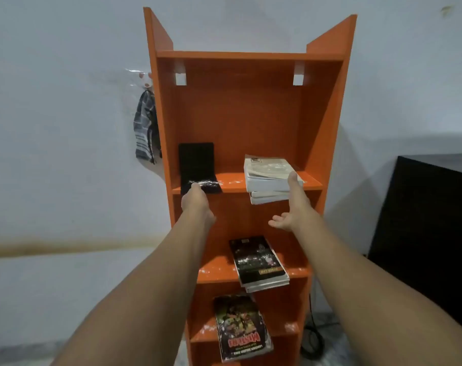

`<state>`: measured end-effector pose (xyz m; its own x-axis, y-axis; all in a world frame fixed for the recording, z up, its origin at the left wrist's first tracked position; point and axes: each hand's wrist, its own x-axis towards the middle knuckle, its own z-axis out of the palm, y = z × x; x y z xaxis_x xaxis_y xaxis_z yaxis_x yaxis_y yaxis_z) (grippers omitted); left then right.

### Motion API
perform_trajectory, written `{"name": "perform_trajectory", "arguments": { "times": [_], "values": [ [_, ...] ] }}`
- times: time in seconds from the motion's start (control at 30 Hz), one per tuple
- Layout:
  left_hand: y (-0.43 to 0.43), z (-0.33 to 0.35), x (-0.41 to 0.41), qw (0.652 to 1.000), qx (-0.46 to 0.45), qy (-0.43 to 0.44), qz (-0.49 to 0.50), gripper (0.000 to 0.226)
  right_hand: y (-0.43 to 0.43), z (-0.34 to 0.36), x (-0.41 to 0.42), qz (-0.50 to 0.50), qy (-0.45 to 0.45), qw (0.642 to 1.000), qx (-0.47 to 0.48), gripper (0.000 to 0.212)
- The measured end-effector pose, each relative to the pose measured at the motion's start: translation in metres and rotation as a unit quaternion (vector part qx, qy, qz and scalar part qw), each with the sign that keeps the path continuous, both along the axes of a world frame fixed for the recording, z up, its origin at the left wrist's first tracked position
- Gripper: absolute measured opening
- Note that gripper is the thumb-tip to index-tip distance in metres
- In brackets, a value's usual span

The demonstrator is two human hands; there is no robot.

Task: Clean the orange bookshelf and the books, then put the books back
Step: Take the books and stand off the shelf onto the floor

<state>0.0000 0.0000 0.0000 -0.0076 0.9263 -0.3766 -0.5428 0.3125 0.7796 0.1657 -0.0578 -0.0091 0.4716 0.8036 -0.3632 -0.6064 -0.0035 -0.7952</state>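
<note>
- While both arms reach to the bookshelf's [251,114] upper shelf, the left hand [197,202] touches the front of a black stand [195,159]; grip unclear.
- Right hand [294,210] is spread, thumb against the pale book stack [269,173] overhanging the shelf edge.
- Two dark books [256,260] [240,326] lie on lower shelves, beneath both hands.

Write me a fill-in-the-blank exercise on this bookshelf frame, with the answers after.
1. The left hand touches the ___ bookend.
2. The right hand lays its fingers on the stack of ___ books.
3. The striped cloth hangs on the wall to the ___ of the orange bookshelf.
4. The book with the red title lies on a shelf ___ the dark-covered book.

Missing words: black; white; left; below.
</note>
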Motion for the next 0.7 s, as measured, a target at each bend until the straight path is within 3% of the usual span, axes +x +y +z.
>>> {"name": "perform_trajectory", "arguments": {
  "times": [0.27,0.53,0.7],
  "values": [
    [0.071,-0.012,0.020,0.995,-0.069,-0.061,0.046,0.069,0.077,-0.010,0.019,-0.073,0.061,0.995,-0.026,0.122],
    [0.106,-0.018,0.034,0.989,-0.073,-0.071,0.104,0.048,0.107,-0.015,0.024,-0.155,0.110,0.980,0.051,0.053],
    [0.098,-0.020,0.036,0.987,-0.054,-0.070,0.134,0.044,0.102,-0.011,0.028,-0.160,0.114,0.979,0.055,0.044]
  ]
}}
